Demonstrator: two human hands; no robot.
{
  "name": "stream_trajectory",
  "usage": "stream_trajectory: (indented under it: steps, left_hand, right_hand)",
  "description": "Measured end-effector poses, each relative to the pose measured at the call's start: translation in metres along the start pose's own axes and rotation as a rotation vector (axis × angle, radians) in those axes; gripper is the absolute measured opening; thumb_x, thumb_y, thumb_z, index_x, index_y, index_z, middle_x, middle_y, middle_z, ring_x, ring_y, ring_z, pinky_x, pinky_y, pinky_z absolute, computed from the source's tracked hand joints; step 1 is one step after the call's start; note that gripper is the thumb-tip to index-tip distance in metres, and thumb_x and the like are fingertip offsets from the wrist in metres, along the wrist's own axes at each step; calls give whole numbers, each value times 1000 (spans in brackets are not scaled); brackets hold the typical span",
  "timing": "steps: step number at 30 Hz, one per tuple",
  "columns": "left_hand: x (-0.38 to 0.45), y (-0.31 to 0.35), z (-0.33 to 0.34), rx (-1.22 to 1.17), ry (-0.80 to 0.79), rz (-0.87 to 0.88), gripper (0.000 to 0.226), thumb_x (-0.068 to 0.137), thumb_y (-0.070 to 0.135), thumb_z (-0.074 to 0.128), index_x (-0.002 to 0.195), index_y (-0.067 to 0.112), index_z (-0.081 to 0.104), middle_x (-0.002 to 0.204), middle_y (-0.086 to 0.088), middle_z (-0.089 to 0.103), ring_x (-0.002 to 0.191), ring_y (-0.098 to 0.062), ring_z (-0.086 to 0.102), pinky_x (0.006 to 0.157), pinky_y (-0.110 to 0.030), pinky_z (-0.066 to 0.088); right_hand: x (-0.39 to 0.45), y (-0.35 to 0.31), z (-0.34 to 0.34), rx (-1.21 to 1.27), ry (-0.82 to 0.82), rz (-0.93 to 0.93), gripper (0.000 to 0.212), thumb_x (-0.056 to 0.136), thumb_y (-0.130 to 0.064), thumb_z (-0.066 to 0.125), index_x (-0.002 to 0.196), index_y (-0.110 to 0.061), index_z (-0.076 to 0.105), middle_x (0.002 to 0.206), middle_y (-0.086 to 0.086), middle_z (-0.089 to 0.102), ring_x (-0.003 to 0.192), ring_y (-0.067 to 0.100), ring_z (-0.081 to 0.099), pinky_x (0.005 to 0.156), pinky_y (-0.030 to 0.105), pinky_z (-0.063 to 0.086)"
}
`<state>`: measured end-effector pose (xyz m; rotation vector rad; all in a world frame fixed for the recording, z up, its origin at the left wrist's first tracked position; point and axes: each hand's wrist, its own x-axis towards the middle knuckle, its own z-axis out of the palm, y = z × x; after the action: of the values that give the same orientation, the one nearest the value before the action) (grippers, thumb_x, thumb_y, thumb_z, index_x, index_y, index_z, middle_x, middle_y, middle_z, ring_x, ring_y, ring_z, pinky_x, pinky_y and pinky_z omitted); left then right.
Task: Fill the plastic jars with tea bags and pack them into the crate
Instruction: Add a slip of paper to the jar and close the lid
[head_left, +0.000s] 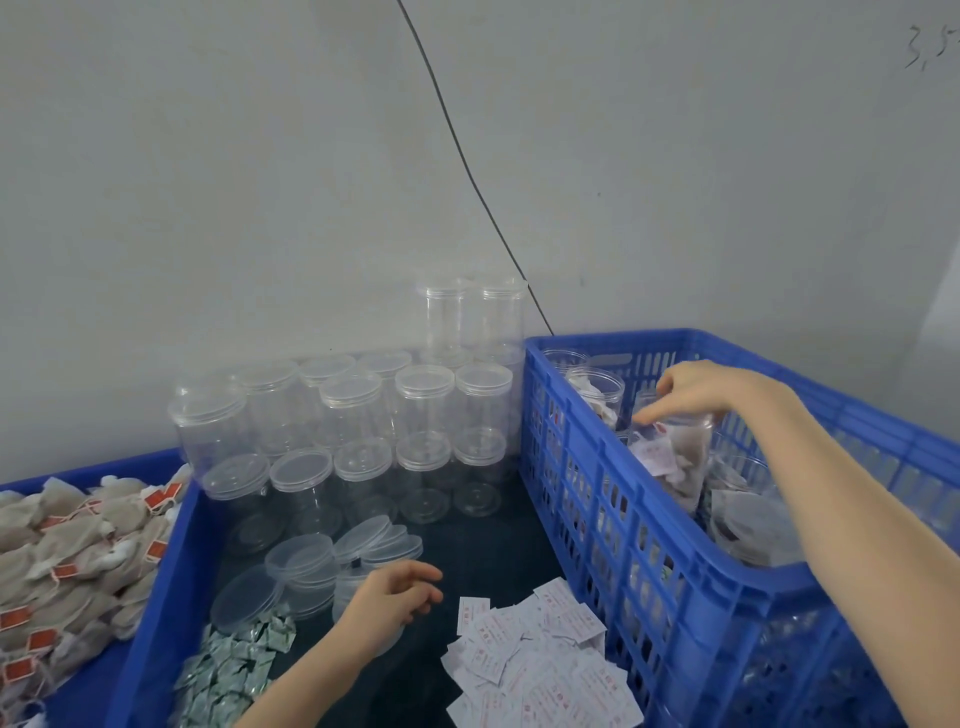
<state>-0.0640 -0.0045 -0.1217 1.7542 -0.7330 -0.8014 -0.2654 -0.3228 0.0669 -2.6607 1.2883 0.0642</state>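
Right hand (696, 387): arm enters from the lower right of the frame and reaches up-left over the crate (649, 525), wrist bent, fingers pointing down-left. The fingertips rest at the mouth of a filled jar (675, 457) standing tilted inside the crate at right centre. The grip appears loosely closed on the jar's rim; whether it bears the jar's weight cannot be told. The jar holds tea bags and a white slip with red print.

Left hand (389, 603): forearm rises from the bottom centre, palm down, fingers loosely curled and spread toward the right. The grip is part open and holds nothing visible; it hovers just over the lids (332, 561) lying on the dark tabletop (483, 545).

Other filled jars (595, 395) stand in the crate behind and beside the held one. Empty jars (363, 415), lidded and stacked, stand against the wall at centre. Loose tea bags (67, 545) lie heaped in a blue tray at the left edge. White slips (540, 660) lie at bottom centre; silver sachets (234, 660) at lower left.
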Motion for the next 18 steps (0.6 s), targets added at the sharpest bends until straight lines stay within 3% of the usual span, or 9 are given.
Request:
stream_trajectory:
  steps: [3,5,9,13,18]
  left_hand:
    - [0,-1,0,18,-1,-2,22,92,-5,49,92,11,63,77,-2,67,68,-12,55,51,-11,36]
    - [0,-1,0,30,-3,-6,22,92,-5,50,93,12,63,77,-1,67,68,-12,55,51,-11,36]
    - [0,-2,-2,52,-10,-14,20,93,-2,50,96,13,63,80,-1,68,71,-12,56,54,-13,37]
    - [-1,-1,-2,64,-18,-18,19,93,0,51,97,14,63,82,0,68,72,-11,57,55,-12,38]
    - [0,7,-6,-10,9,-3,21,92,-5,49,95,11,63,80,-2,67,69,-10,55,53,-11,38]
  right_hand:
    - [4,-9,14,-36,-62,-81,74,75,-61,74,129,-14,55,131,2,56,116,21,55,92,33,47]
    - [7,-14,21,-22,-82,-122,84,76,-59,75,142,-17,43,140,0,48,121,19,50,97,32,43]
    - [15,-18,31,52,-84,-186,84,81,-53,74,147,-17,37,145,1,46,128,20,49,106,35,42]
    - [22,-19,39,93,-5,-201,86,80,-46,77,148,-14,35,146,6,45,129,23,49,106,37,42]
    - [28,-11,43,183,-73,-169,99,79,-42,80,153,-13,21,155,9,31,135,26,40,110,40,39]
